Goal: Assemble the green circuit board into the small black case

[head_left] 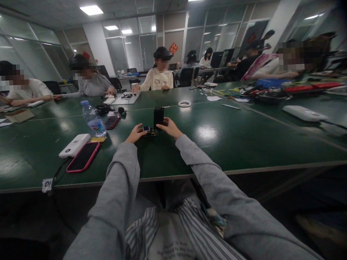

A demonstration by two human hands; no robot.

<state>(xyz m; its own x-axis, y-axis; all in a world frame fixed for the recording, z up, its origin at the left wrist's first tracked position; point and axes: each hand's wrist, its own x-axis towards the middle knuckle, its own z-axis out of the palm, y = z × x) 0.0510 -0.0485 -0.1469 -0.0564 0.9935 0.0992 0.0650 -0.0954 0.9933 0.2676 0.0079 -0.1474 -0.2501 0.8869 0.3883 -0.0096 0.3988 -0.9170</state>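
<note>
Under the ceiling lights, a long green tabletop [235, 142] runs out ahead of me, and here at the middle of its near edge, a little way in, is the action! The black block [158, 117] stands upright in my right hand [170, 127], thumb across its near face, fingers around the right side; whether its foot meets the tabletop, I can't tell. It looks stiff and fairly light, perhaps slick on those flat faces, so I'd favour a grip on the two long sides, low down.

Just beside it, my left hand [135, 134] has a narrow pinch on the left edge of a small module [146, 128] with a pale rim. Tiny, rigid, probably fragile: rim only, I'd say, thumb off the dark face. Just below the pair sits a green circuit board [153, 133], likely the most delicate of all, best taken by its edges.

Outward now! Toward the left of the near edge, a pink-rimmed phone [83, 157] lies beside a white power bank [74, 146], with a water bottle [93, 120] upright behind. A white tape ring [184, 104] lies nearer the far edge, where a person in a cream top [157, 79] sits.
</note>
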